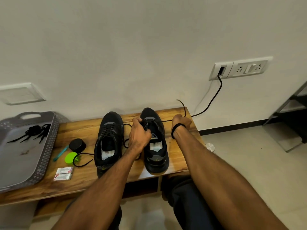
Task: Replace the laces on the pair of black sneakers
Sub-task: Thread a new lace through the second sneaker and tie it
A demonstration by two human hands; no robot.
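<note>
At the table's (pixel 177 146) right end, the left hand (pixel 139 132) grips the shoe (pixel 155 151) (steadying it, I judge) while the right hand (pixel 180 121) curls its fingers round the taut lace (pixel 167 121).

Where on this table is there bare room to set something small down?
Bare tabletop: the back strip between the tray and left sneaker, behind the black tin; and the front edge before the white boxes. Crowded: tin, pen, green cap and lace loop beside the tray, and between the sneakers, where the left hand grips the right sneaker.
</note>
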